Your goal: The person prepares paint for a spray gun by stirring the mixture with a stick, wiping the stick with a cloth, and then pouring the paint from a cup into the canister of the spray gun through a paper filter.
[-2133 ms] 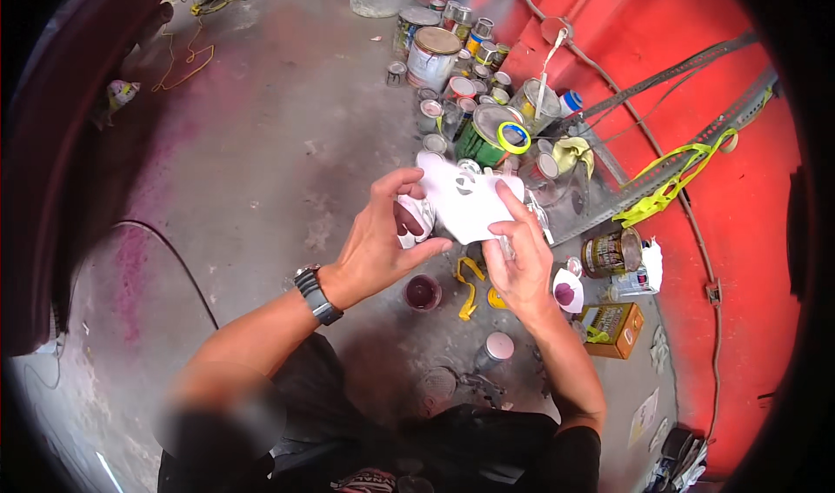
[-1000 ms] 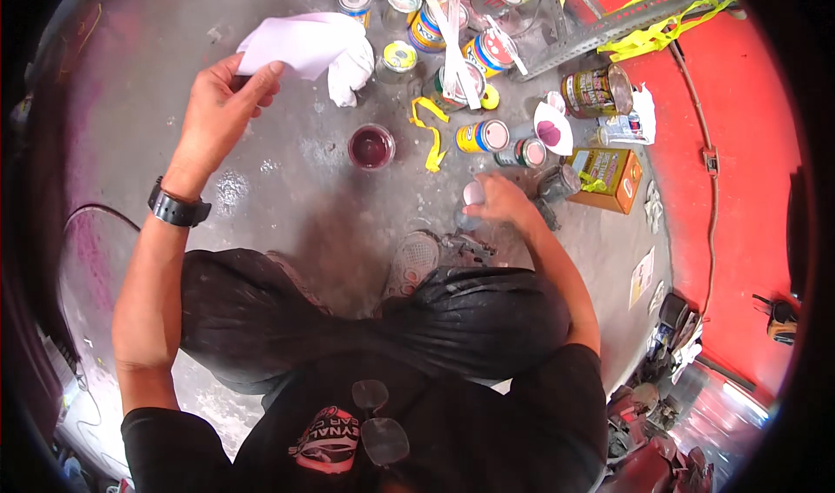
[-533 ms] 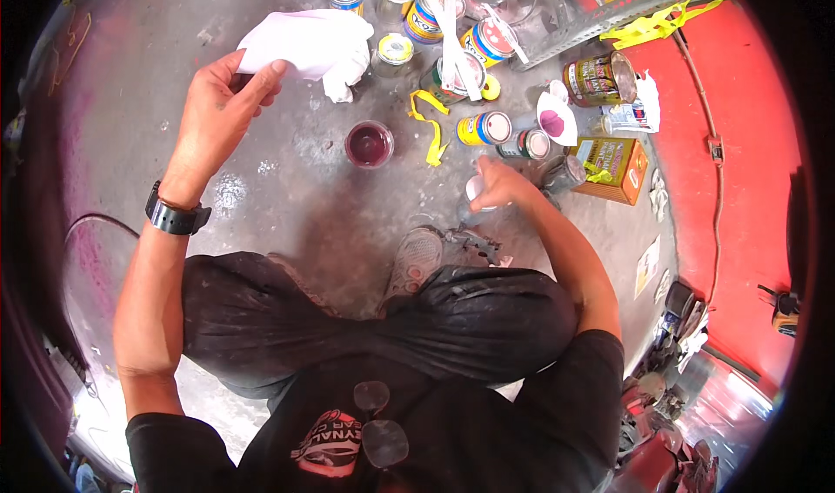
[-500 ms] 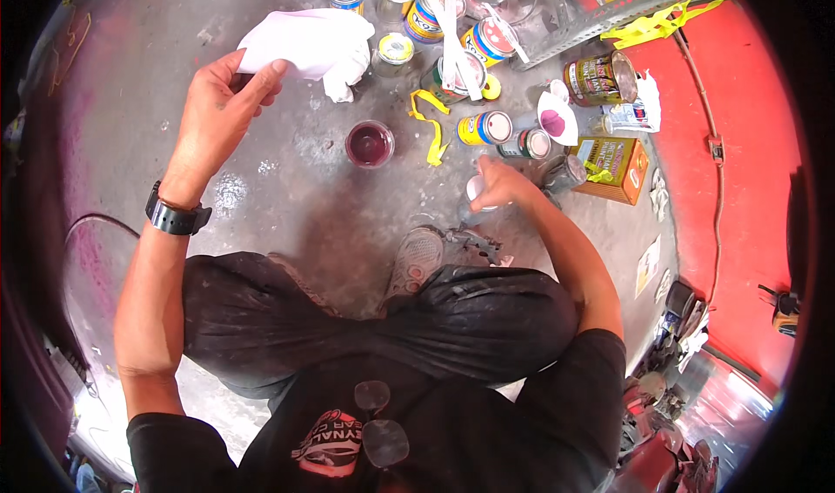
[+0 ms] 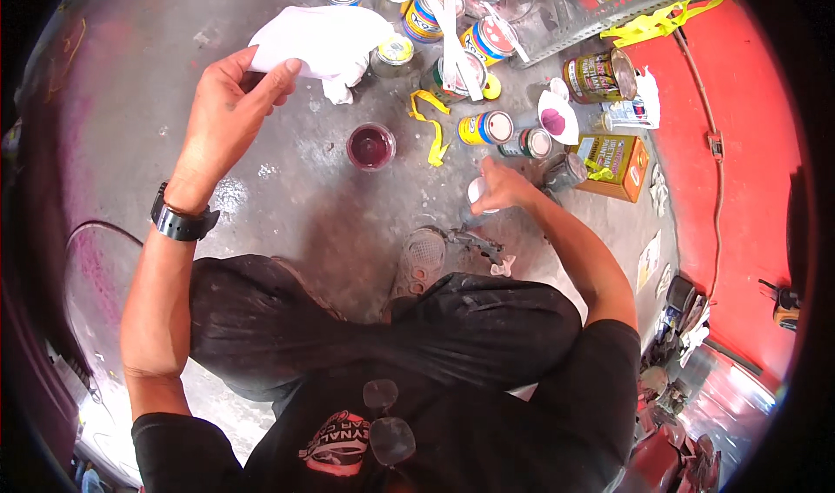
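Note:
A white rag (image 5: 317, 40), smooth on one side and crumpled at its far end, is pinched between the thumb and fingers of my left hand (image 5: 230, 106), up over the floor. My right hand (image 5: 504, 186) closes around a small clear container with a white top (image 5: 477, 192), standing on the floor in front of my shoe. Between my hands, a clear cup of dark red liquid (image 5: 371, 147) rests on the floor. Just beyond my right hand are a small yellow and blue can (image 5: 484, 128) and a white paper cone stained purple (image 5: 557, 119).
Several paint cans (image 5: 424, 19) crowd the far side, with white sticks (image 5: 454, 45) across them. Yellow tape (image 5: 430, 127) lies nearby. A rectangular golden tin (image 5: 616, 167) and a larger can (image 5: 600, 77) stand at right, below a metal bar (image 5: 609, 23) and beside a red panel (image 5: 748, 145).
My left hand has moved slightly to the right with the rag, which now hangs partly in front of the cans. My right hand stays at the small container.

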A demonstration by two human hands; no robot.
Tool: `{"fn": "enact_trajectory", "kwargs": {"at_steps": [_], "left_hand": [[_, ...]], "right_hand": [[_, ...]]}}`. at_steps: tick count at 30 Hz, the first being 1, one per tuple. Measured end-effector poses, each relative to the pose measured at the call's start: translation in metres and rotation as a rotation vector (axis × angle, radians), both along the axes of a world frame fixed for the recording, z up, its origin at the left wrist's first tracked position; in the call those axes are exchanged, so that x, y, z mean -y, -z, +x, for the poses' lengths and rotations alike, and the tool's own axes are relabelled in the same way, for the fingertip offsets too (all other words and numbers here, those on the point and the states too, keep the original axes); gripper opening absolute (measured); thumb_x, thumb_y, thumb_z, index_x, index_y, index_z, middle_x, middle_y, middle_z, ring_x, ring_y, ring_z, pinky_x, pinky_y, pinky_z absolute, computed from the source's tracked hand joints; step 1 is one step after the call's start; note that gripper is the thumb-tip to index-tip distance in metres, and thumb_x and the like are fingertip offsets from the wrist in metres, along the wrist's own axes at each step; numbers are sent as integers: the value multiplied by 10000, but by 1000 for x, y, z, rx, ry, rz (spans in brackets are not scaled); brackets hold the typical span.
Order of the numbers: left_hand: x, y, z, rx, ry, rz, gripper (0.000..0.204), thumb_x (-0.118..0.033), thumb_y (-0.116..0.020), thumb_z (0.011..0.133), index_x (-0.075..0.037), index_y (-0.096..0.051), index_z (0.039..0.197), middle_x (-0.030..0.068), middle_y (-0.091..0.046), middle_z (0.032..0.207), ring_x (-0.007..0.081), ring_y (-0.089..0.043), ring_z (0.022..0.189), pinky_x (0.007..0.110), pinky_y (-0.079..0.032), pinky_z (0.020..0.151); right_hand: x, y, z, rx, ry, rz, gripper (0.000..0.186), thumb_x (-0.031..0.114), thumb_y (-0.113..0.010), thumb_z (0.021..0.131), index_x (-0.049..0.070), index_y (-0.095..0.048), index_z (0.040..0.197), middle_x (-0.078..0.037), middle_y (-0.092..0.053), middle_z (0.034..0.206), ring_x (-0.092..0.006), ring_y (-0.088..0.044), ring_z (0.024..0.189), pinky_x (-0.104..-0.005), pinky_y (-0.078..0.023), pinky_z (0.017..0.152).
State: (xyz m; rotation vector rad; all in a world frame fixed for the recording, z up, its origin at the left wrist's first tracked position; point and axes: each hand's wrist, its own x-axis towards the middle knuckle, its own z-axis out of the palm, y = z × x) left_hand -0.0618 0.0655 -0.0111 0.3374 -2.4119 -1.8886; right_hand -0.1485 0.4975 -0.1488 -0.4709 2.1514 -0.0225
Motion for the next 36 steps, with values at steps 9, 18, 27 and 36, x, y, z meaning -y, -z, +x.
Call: {"fn": "enact_trajectory", "kwargs": {"at_steps": [9,18,27,36], "left_hand": [[1,-6,6,2,0,-15,273,-296,-715,958,-30,-710,1019,-22,-656,805,44,-561,721,219,-450,658],[6,0,6,7,-18,-40,306,-332,-720,948,-29,-706,986,-21,-657,778,46,-564,701,222,-445,630],[6,2,12,39,-10,-149,248,-263,-693,971,-16,-686,991,-19,-629,782,49,-534,699,229,-430,630],[23,7,17,23,-1,-78,188,-211,-672,991,-26,-705,1007,-30,-606,761,50,-511,702,230,-409,649]], "right_hand": [[-17,7,-9,-317,72,-210,949,376,-884,615,-73,-367,1272,-287,-581,1183,-411,-601,1116,-453,-489,958],[6,-41,-28,-434,146,-461,800,443,-834,706,-13,-507,1276,-257,-574,1233,-394,-602,1129,-469,-492,947],[78,-24,-106,-822,162,-447,778,398,-827,757,31,-482,1350,-269,-518,1273,-434,-590,1126,-484,-500,967],[-82,-25,79,-292,583,-711,652,384,-848,800,-29,-615,1250,-112,-662,1127,-222,-628,989,-376,-525,823]]}}
